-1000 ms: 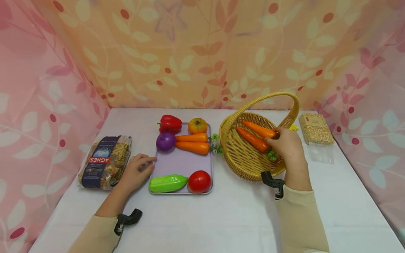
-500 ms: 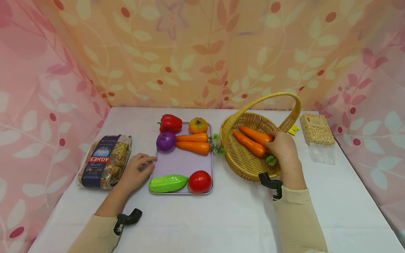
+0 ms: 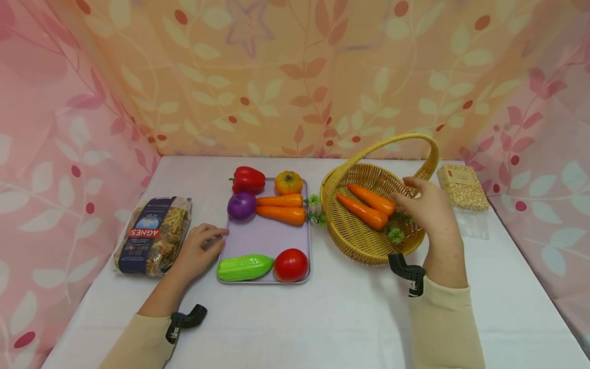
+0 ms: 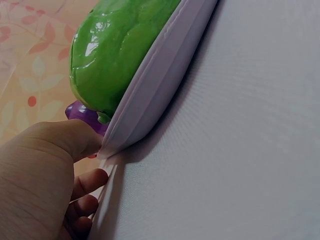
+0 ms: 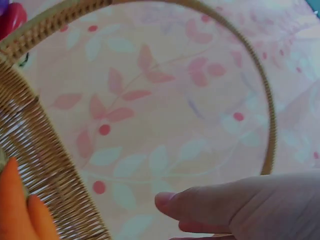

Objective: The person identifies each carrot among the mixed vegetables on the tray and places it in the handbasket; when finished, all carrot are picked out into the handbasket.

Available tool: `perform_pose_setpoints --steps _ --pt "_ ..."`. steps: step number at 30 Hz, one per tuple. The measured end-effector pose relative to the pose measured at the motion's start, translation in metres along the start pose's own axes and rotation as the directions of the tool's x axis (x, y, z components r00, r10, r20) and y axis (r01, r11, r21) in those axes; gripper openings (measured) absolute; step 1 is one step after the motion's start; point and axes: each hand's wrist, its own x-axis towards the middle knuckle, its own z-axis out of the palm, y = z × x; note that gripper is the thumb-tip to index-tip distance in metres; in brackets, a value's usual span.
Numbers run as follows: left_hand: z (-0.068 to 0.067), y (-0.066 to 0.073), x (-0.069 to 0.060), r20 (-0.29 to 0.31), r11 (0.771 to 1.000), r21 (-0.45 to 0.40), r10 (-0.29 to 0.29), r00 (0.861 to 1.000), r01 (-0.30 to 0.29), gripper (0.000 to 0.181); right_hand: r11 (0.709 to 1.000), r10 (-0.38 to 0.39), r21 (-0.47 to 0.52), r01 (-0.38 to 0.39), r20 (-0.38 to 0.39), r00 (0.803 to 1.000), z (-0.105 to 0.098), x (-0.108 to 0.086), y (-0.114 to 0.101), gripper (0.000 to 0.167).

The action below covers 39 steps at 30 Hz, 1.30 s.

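Two orange carrots, a farther one (image 3: pixel 371 199) and a nearer one (image 3: pixel 361 211), lie side by side inside a wicker basket (image 3: pixel 352 238). Over the basket's right side hovers my right hand (image 3: pixel 435 212), its thumb and fingers spread apart and holding nothing. In the right wrist view the basket handle (image 5: pixel 267 95) arches behind that hand. My left hand (image 3: pixel 198 251) rests on the table at the left edge of the lilac tray (image 3: pixel 267 240). The left wrist view has its thumb by the tray rim, fingers loosely bent and holding nothing, below a green vegetable (image 4: pixel 120 50).
On the tray are a red pepper (image 3: pixel 249 180), small pumpkin (image 3: pixel 288 183), purple onion (image 3: pixel 241 206), two carrots (image 3: pixel 281 215), a green gourd (image 3: pixel 245 267) and a tomato (image 3: pixel 291 265). A pasta bag (image 3: pixel 154 236) lies left; a grain pack (image 3: pixel 463 187) lies right.
My right hand shifted the farther carrot slightly left beside the other, then let go and moved right and up from it. My left hand has stayed still.
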Motion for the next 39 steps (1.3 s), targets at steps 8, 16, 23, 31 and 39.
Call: perform_pose_setpoints --steps 8,16,23,31,39 --pt "-0.001 0.001 0.001 0.001 1.000 -0.003 -0.005 1.000 0.005 0.022 0.997 -0.037 0.062 0.048 -0.166 0.985 -0.019 -0.031 -0.025 0.071" --pt "0.000 0.002 0.001 0.012 1.000 -0.015 -0.025 1.000 0.025 0.022 0.951 -0.221 0.124 0.283 -0.367 0.903 -0.017 -0.063 -0.057 0.059" --pt "0.000 0.001 0.000 0.014 0.999 -0.013 -0.029 0.999 0.030 0.022 0.812 -0.470 0.116 0.572 -0.450 0.759 -0.001 -0.084 -0.083 0.062" --pt "0.000 -0.001 0.000 0.006 1.000 -0.007 -0.018 1.000 0.018 0.022 0.715 -0.631 0.101 0.692 -0.332 0.701 0.031 -0.094 -0.108 0.059" --pt "0.000 0.001 0.000 0.005 1.000 -0.003 -0.018 1.000 0.018 0.023 0.688 -0.701 0.086 0.720 -0.175 0.691 0.077 -0.089 -0.124 0.054"
